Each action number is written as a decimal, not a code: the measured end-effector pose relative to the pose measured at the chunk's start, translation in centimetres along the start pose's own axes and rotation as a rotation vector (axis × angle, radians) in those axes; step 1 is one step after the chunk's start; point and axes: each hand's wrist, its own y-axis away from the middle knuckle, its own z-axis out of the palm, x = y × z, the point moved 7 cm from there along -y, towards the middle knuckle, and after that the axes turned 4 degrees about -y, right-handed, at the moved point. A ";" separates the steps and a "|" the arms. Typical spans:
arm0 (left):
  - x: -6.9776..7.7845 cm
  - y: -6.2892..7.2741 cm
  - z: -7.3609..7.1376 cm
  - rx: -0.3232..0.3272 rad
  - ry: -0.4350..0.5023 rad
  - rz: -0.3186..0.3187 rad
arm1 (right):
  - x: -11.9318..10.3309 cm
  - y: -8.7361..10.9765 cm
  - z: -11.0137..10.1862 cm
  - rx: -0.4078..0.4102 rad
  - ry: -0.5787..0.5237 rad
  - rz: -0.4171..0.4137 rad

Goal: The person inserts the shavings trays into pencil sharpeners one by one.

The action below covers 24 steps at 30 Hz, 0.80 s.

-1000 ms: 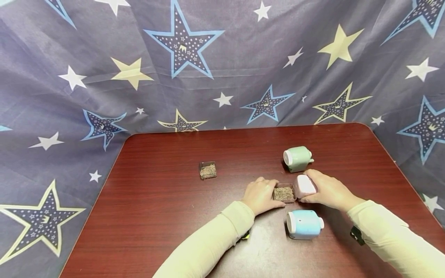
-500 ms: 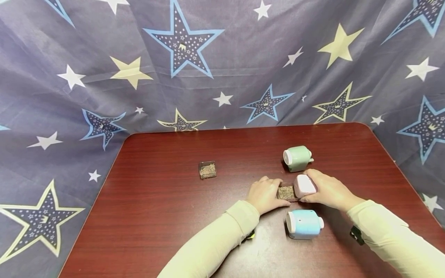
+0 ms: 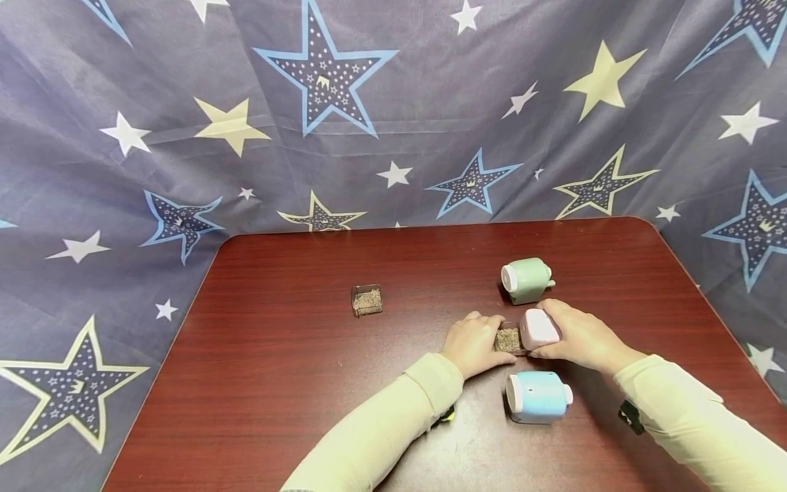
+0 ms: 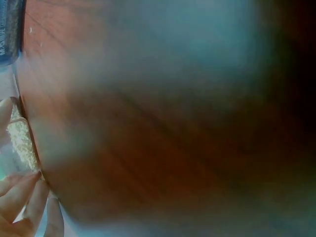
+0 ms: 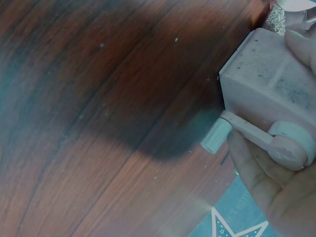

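Lying on its side in my right hand [image 3: 581, 337] is a pink crank pencil sharpener [image 3: 540, 328], gripped between thumb and fingers. The right wrist view shows its crank [image 5: 252, 132] beside my fingers [image 5: 254, 170]. With my left hand [image 3: 472, 344] I hold a small clear shavings drawer [image 3: 508, 340] by its sides, thumb near and fingers far. Pale pencil shavings [image 4: 20, 140] fill it, as the left wrist view also shows. The drawer's right end is right at the sharpener's left end, which overlaps it in the head view.
A green sharpener [image 3: 527, 280] lies behind my right hand and a blue one [image 3: 538, 398] in front of it. Farther left sits another shavings-filled drawer [image 3: 367, 301]. A star-patterned cloth [image 3: 393, 123] hangs behind the brown table [image 3: 277, 355].
My left hand has moved right, pushing the shavings drawer up against the pink sharpener; less of the drawer shows now. My right hand and the sharpener have stayed in place.
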 end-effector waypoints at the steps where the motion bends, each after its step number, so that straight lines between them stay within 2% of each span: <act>1: 0.1 -0.1 0.0 0.005 0.001 0.010 | 0.0 0.0 0.0 -0.001 0.000 0.002; 5: 0.4 -0.3 -0.1 0.018 -0.001 0.038 | 0.0 0.0 -0.1 0.000 -0.004 0.010; 13: 0.8 -0.6 0.1 0.002 -0.018 0.055 | -0.2 0.1 0.0 0.002 -0.023 -0.001; 24: 1.1 -1.1 0.5 -0.026 -0.029 0.053 | 0.1 0.0 0.1 -0.001 -0.017 0.009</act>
